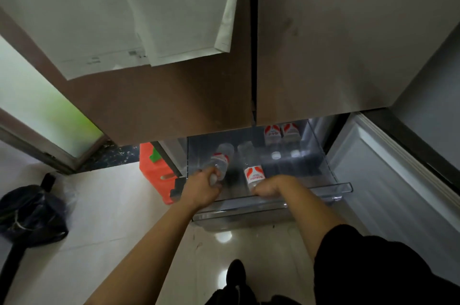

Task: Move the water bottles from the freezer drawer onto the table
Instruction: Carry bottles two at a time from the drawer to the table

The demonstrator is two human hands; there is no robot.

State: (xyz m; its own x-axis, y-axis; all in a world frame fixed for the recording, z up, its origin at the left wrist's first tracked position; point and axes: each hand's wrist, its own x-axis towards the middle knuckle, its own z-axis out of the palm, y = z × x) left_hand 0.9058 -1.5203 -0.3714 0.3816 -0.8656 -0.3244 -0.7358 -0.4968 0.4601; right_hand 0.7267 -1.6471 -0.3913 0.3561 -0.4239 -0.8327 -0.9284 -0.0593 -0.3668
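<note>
A clear plastic freezer drawer is pulled out at the bottom of the fridge. My left hand grips the cap end of a water bottle with a red and white label at the drawer's left. My right hand is closed around the top of a second water bottle in the drawer's middle. Two more labelled bottles lie at the back right, partly under the upper doors. The table is out of view.
The closed upper fridge doors hang over the drawer, with white papers stuck on the left one. The open freezer door stands at the right. An orange crate sits left of the drawer. A black bag lies on the tiled floor.
</note>
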